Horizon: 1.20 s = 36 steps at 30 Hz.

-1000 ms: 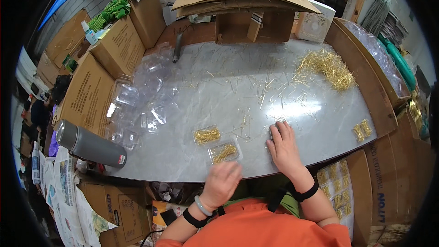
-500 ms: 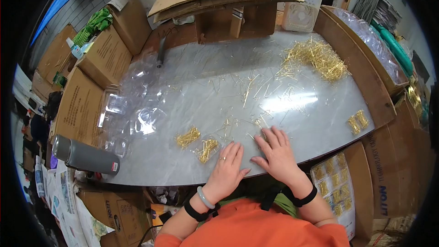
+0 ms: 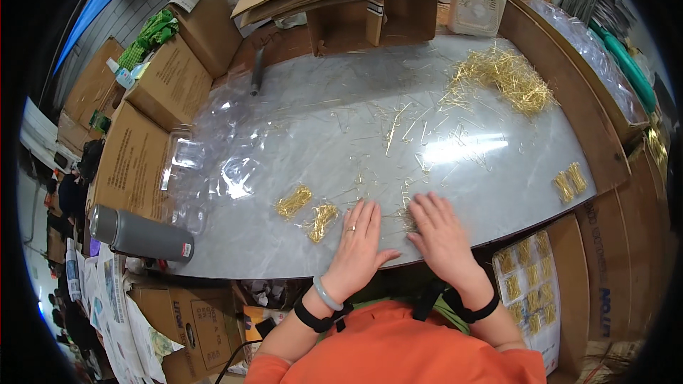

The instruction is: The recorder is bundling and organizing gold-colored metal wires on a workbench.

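Observation:
My left hand (image 3: 359, 245) lies flat at the table's front edge, fingers stretched out, with a ring and a pale bangle on that arm. Opposite it my right hand (image 3: 442, 238) is also flat, its edge slightly blurred. A few gold wire hooks (image 3: 407, 217) lie in the gap between the hands, near the right fingers; whether the palms cover more is hidden. Just left of my left hand lie two gold hook bundles, one (image 3: 293, 201) behind the other (image 3: 321, 222). Loose wire hooks (image 3: 391, 131) are scattered beyond my fingertips, and a big heap of gold hooks (image 3: 509, 78) sits far right.
Clear plastic shells (image 3: 235, 171) cover the table's left side, behind a grey flask (image 3: 146, 235). Two more gold bundles (image 3: 570, 181) lie by the right edge. Below it stands a clear compartment tray (image 3: 530, 277) of bundles. Cardboard walls (image 3: 135, 160) and a white fan (image 3: 478, 7) border the table.
My two hands have come slightly closer together, with a small clump of hooks now showing between them. The whole view has shifted a little; the bundles stay on the table.

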{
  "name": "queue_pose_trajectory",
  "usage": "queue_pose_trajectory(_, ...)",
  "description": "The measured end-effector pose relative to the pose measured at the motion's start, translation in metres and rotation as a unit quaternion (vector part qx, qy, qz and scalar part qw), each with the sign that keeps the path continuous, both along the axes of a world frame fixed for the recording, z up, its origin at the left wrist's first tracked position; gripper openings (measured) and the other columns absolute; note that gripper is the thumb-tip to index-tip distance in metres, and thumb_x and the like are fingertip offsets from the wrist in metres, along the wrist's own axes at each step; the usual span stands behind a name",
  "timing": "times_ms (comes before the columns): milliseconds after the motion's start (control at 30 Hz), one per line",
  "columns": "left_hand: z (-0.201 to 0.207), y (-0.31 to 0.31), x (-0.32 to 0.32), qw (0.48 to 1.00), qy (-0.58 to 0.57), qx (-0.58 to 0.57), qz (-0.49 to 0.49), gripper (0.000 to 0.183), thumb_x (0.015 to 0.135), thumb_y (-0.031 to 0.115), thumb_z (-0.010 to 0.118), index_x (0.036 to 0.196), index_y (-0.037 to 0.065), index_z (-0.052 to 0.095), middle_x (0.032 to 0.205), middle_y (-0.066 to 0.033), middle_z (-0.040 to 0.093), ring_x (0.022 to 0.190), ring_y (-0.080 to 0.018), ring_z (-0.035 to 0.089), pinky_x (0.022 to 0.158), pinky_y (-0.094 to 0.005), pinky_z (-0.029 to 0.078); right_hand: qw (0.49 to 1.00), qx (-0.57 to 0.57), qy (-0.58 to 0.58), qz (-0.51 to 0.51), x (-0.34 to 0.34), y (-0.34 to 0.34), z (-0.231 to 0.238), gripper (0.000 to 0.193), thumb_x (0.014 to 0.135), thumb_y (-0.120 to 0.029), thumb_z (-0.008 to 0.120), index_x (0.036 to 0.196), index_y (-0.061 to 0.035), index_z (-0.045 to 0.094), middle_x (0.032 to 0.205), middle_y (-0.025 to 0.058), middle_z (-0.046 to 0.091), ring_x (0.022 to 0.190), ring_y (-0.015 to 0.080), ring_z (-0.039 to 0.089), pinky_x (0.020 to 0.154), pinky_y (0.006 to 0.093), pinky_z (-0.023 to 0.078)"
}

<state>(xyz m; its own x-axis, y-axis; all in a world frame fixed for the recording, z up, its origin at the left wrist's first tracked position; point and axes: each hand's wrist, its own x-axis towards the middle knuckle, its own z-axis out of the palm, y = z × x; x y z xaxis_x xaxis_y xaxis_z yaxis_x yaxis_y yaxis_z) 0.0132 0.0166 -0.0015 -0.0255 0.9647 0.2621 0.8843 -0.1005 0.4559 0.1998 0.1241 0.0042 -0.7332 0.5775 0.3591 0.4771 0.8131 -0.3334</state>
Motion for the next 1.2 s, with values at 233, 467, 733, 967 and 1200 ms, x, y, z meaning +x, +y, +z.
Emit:
queue_pose_trajectory(233,-0.003,-0.003,-0.004,0.999,-0.047,-0.01,-0.002,0.088,0.086,0.031,0.08,0.15,-0.011,0.035,0.154,-0.0303,0.035,0.146,-0.0481,0.03,0.12,-0.0541,0.03,0.979,-0.089,0.093,0.155,0.0,0.011,-0.002,0.046,0.086,-0.011,0.072,0.131,-0.0065,0.061,0.134,0.0148,0.061,0.129,0.0367,0.055,0.111,0.0465,0.043)
queue_pose_trajectory(467,0.003,0.011,0.009,0.997,0.063,-0.021,0.031,0.082,0.089,0.031,0.077,0.148,-0.011,0.037,0.153,-0.0287,0.037,0.146,-0.0493,0.031,0.12,-0.0552,0.03,0.995,0.017,0.092,0.026,0.005,0.0,-0.008,0.03,0.079,-0.006,0.075,0.108,-0.0099,0.071,0.105,0.0088,0.065,0.098,0.0303,0.061,0.086,0.041,0.05)
queue_pose_trajectory(733,-0.006,0.0,0.006,0.998,0.041,0.037,-0.034,0.069,0.09,0.022,0.073,0.147,-0.005,0.044,0.145,-0.0231,0.048,0.133,-0.0437,0.047,0.116,-0.0556,0.034,0.991,-0.008,0.128,0.029,-0.019,-0.003,-0.003,0.036,0.09,-0.018,0.066,0.125,-0.0071,0.065,0.118,0.0108,0.064,0.11,0.0324,0.058,0.096,0.0444,0.047)
queue_pose_trajectory(967,-0.006,-0.001,0.017,0.998,0.035,0.015,0.045,0.062,0.09,0.021,0.071,0.143,-0.004,0.049,0.145,-0.0202,0.049,0.136,-0.0423,0.043,0.117,-0.0559,0.032,0.999,-0.017,0.003,-0.047,-0.021,-0.001,0.004,0.044,0.094,-0.037,0.067,0.127,-0.0074,0.064,0.125,0.0134,0.061,0.116,0.0351,0.056,0.099,0.0468,0.044)
queue_pose_trajectory(1200,-0.009,0.003,0.01,0.998,0.033,0.049,0.01,0.058,0.088,0.014,0.07,0.139,-0.004,0.05,0.138,-0.0217,0.051,0.134,-0.0443,0.043,0.117,-0.0587,0.03,0.993,-0.04,0.095,0.055,-0.012,-0.003,-0.011,0.045,0.094,-0.03,0.07,0.129,-0.0039,0.061,0.127,0.0157,0.061,0.118,0.0372,0.056,0.103,0.0472,0.044)
